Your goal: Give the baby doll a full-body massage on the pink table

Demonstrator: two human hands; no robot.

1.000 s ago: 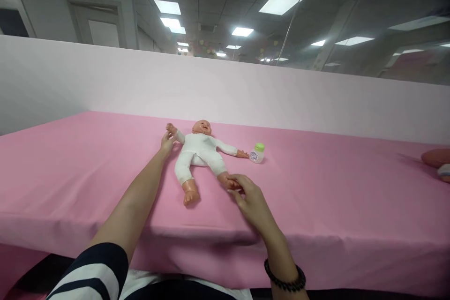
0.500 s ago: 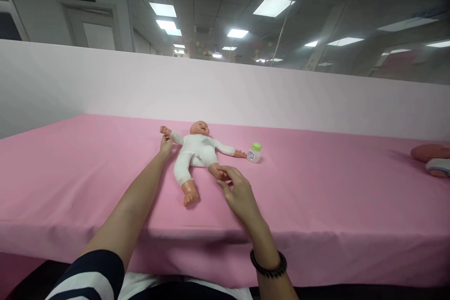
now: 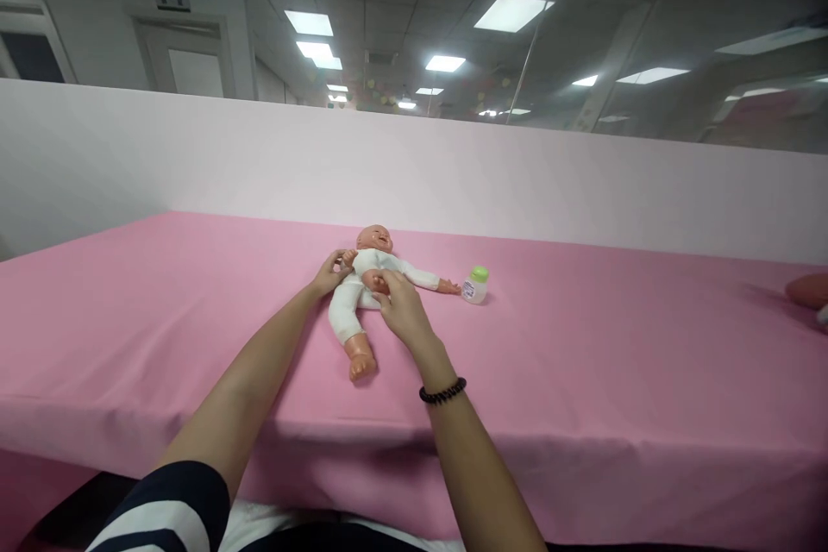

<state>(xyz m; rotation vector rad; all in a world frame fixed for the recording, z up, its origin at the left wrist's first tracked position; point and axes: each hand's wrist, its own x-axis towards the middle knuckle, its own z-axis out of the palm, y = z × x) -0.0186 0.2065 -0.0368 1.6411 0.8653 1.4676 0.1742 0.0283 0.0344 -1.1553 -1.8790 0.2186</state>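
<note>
Two doll (image 3: 375, 259) limbs sit pinched, wrist in your left hand (image 3: 329, 276), foot in your right hand (image 3: 406, 310); swinging rightward could topple the bottle (image 3: 474, 286).

Glossy plastic-looking doll foot (image 3: 360, 360), matt white cloth suit (image 3: 346, 310)

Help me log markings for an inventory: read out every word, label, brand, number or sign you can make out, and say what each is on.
No text can be read with certainty.
Label on the green-capped jar: dark print, too small and blurred.
Sign above the door: marks too blurred.
Doll: no lettering visible.
</note>
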